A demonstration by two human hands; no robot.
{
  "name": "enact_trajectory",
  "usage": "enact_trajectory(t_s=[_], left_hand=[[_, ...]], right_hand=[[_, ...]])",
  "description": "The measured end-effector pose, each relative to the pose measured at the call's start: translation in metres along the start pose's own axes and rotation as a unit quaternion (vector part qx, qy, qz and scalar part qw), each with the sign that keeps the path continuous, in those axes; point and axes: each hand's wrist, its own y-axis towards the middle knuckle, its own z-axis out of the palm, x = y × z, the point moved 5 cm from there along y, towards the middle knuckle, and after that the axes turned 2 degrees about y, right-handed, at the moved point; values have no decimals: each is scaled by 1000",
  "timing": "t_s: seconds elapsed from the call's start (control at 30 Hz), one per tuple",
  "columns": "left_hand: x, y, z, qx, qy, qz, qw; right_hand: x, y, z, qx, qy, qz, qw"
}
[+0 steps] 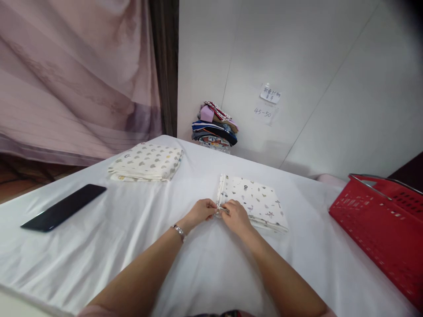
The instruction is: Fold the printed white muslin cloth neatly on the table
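A folded white cloth [253, 196] with small printed figures lies flat in front of me, right of the middle. At its near left corner my left hand [202, 210] pinches the edge between thumb and fingers. Close beside it, my right hand [234, 215] grips the same corner, fingers curled over the fabric. The two hands nearly touch, and the bit of cloth between them is partly hidden by my fingers. A second folded cloth [148, 160], cream with grey and yellow prints, rests farther back on the left.
A dark flat tablet or phone [64, 208] lies at the left on the white-covered table [128, 246]. A red plastic basket [376, 229] stands at the right edge. Behind the table are stacked folded clothes [214, 125], a wall with paper notes [270, 93] and a pink curtain [79, 79].
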Motion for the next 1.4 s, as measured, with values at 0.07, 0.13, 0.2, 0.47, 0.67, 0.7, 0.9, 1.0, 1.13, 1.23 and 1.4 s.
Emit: enact_trajectory(t_s=[0.07, 0.13, 0.2, 0.47, 0.67, 0.7, 0.9, 1.0, 1.13, 1.23, 1.4], left_hand=[[1, 1, 0, 2, 4, 2, 1000], [2, 2, 0, 3, 15, 4, 1000], [4, 4, 0, 4, 25, 4, 1000], [11, 9, 0, 19, 14, 19, 1000], [10, 7, 0, 9, 4, -6, 1000], [11, 7, 1, 5, 13, -8, 1000], [14, 11, 5, -25, 96, -9, 995], [14, 11, 6, -18, 97, -7, 995], [14, 10, 6, -14, 100, 4, 995], [14, 10, 6, -11, 102, 7, 995], [14, 9, 7, -12, 89, 20, 996]], right_hand=[[1, 1, 1, 0, -9, 5, 1000], [1, 2, 2, -7, -19, 11, 1000], [0, 3, 2, -19, -21, 22, 999], [9, -3, 2, -63, 14, -38, 997], [15, -12, 3, -37, -9, -74, 997], [14, -12, 2, -31, -4, -76, 997], [-9, 16, -8, 52, 108, -11, 993], [-32, 47, -15, 55, 115, 110, 986], [-51, 88, -8, 92, 100, 196, 971], [-58, 109, 5, 128, 93, 243, 957], [-61, 122, 22, 167, 75, 289, 940]])
